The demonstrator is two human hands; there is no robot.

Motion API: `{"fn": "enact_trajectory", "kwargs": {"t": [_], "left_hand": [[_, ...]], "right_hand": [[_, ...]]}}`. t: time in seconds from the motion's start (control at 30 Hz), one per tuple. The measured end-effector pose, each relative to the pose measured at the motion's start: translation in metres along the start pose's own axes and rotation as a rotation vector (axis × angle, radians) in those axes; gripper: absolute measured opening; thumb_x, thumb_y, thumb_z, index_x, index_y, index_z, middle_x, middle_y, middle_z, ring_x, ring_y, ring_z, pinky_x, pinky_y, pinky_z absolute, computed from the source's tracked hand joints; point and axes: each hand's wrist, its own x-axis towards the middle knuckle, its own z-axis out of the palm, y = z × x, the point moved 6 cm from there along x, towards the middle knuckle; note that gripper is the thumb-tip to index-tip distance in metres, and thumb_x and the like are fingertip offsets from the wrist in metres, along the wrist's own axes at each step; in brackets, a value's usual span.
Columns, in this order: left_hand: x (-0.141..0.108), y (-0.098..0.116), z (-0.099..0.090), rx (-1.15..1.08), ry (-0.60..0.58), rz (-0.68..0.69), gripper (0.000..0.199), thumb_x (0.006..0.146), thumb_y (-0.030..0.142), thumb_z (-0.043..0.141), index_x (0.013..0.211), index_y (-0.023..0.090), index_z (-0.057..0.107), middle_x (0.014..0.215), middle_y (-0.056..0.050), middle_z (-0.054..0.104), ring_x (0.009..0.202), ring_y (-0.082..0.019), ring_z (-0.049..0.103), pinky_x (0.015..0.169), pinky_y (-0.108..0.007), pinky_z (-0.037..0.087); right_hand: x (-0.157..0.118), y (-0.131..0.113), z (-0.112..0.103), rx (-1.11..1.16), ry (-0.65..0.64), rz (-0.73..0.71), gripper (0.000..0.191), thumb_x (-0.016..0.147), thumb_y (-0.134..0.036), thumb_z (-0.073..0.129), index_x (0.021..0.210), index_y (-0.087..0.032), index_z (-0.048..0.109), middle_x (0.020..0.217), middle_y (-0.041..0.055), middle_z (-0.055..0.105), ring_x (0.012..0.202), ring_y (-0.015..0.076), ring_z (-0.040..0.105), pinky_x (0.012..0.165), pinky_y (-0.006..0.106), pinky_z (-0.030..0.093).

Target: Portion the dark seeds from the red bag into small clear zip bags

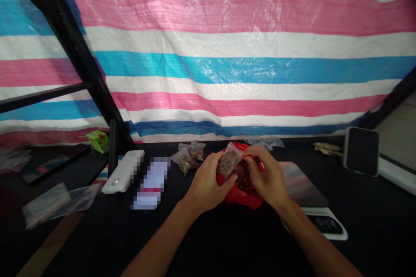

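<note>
My left hand is closed round a small clear zip bag filled with brown bits. The fingers of my right hand pinch the bag's upper right corner. Beneath and between both hands lies an open red plastic bag with dark brown pieces inside, partly hidden by the hands. Two or more filled small zip bags rest on the black table just left of my left hand.
A white device and a blurred-out phone lie left. Flat clear bags are at far left, more behind. On the right are a phone, a white-framed object and an upright dark-screened device. Striped sheeting hangs behind.
</note>
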Motion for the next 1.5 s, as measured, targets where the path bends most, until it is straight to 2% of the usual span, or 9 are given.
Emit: {"fn": "enact_trajectory", "kwargs": {"t": [0.13, 0.23, 0.3, 0.47, 0.6, 0.7, 0.9, 1.2, 1.5], "left_hand": [[0.000, 0.002, 0.002, 0.059, -0.037, -0.005, 0.041, 0.093, 0.031, 0.066, 0.131, 0.022, 0.055, 0.125, -0.010, 0.067, 0.115, -0.027, 0.063, 0.104, -0.042, 0.048], [0.001, 0.000, 0.002, 0.162, -0.033, -0.001, 0.046, 0.090, 0.036, 0.071, 0.130, 0.020, 0.056, 0.122, -0.011, 0.068, 0.112, -0.029, 0.063, 0.101, -0.045, 0.047], [0.001, -0.002, 0.004, 0.200, -0.047, -0.008, 0.037, 0.094, 0.035, 0.065, 0.126, 0.020, 0.058, 0.119, -0.011, 0.070, 0.108, -0.028, 0.064, 0.097, -0.043, 0.047], [0.001, -0.007, 0.007, 0.332, -0.086, -0.004, 0.023, 0.091, 0.019, 0.058, 0.113, 0.021, 0.062, 0.111, -0.007, 0.072, 0.102, -0.026, 0.066, 0.092, -0.041, 0.046], [0.001, -0.009, 0.006, 0.382, -0.097, -0.016, 0.020, 0.087, 0.016, 0.059, 0.106, 0.021, 0.063, 0.103, -0.004, 0.071, 0.098, -0.026, 0.065, 0.090, -0.040, 0.046], [0.001, -0.008, 0.007, 0.378, -0.120, 0.004, 0.023, 0.090, 0.023, 0.062, 0.113, 0.021, 0.062, 0.107, -0.005, 0.070, 0.102, -0.026, 0.064, 0.091, -0.040, 0.045], [0.001, -0.012, 0.009, 0.420, -0.175, 0.005, 0.010, 0.093, 0.024, 0.063, 0.103, 0.023, 0.065, 0.101, -0.003, 0.068, 0.099, -0.025, 0.063, 0.087, -0.039, 0.044], [0.000, -0.019, 0.014, 0.436, -0.215, 0.001, 0.017, 0.091, 0.014, 0.062, 0.106, 0.022, 0.064, 0.104, -0.004, 0.068, 0.101, -0.026, 0.062, 0.087, -0.040, 0.043], [-0.002, -0.023, 0.014, 0.401, -0.206, 0.015, 0.014, 0.099, 0.025, 0.059, 0.111, 0.022, 0.064, 0.105, -0.005, 0.066, 0.101, -0.026, 0.061, 0.088, -0.040, 0.044]], "right_hand": [[-0.001, 0.007, 0.001, -0.030, -0.104, 0.077, 0.018, 0.102, -0.034, 0.051, 0.094, -0.025, 0.063, 0.082, 0.0028, 0.068, 0.069, 0.0188, 0.063, 0.066, 0.032, 0.049], [-0.005, 0.008, 0.006, -0.035, -0.200, 0.098, 0.019, 0.100, -0.033, 0.053, 0.086, -0.024, 0.063, 0.072, 0.0009, 0.066, 0.064, 0.0183, 0.061, 0.063, 0.031, 0.046], [-0.006, 0.008, 0.009, -0.030, -0.234, 0.089, 0.018, 0.100, -0.034, 0.053, 0.090, -0.025, 0.064, 0.077, 0.0014, 0.069, 0.069, 0.0194, 0.064, 0.067, 0.032, 0.048], [0.000, 0.013, -0.002, -0.085, -0.102, 0.056, 0.016, 0.098, -0.025, 0.051, 0.110, -0.024, 0.061, 0.101, 0.0048, 0.072, 0.089, 0.0229, 0.066, 0.083, 0.037, 0.048], [-0.001, 0.017, 0.015, -0.217, -0.384, -0.061, 0.027, 0.083, -0.014, 0.061, 0.108, -0.025, 0.065, 0.110, 0.0047, 0.073, 0.104, 0.0267, 0.064, 0.093, 0.041, 0.043], [-0.004, 0.023, 0.024, -0.272, -0.487, -0.050, 0.032, 0.080, -0.013, 0.063, 0.110, -0.025, 0.066, 0.113, 0.0044, 0.073, 0.108, 0.0269, 0.063, 0.097, 0.042, 0.041], [-0.001, 0.027, 0.018, -0.355, -0.395, -0.031, 0.037, 0.076, -0.007, 0.057, 0.110, -0.022, 0.065, 0.112, 0.0065, 0.071, 0.110, 0.0280, 0.061, 0.097, 0.043, 0.039], [0.004, 0.011, 0.007, -0.124, -0.241, -0.123, 0.040, 0.074, -0.003, 0.050, 0.107, -0.022, 0.063, 0.108, 0.0053, 0.071, 0.104, 0.0260, 0.061, 0.094, 0.042, 0.041], [0.002, 0.017, 0.008, -0.054, -0.228, -0.105, 0.041, 0.078, -0.001, 0.048, 0.109, -0.022, 0.062, 0.108, 0.0051, 0.068, 0.103, 0.0248, 0.059, 0.093, 0.042, 0.042]]}}
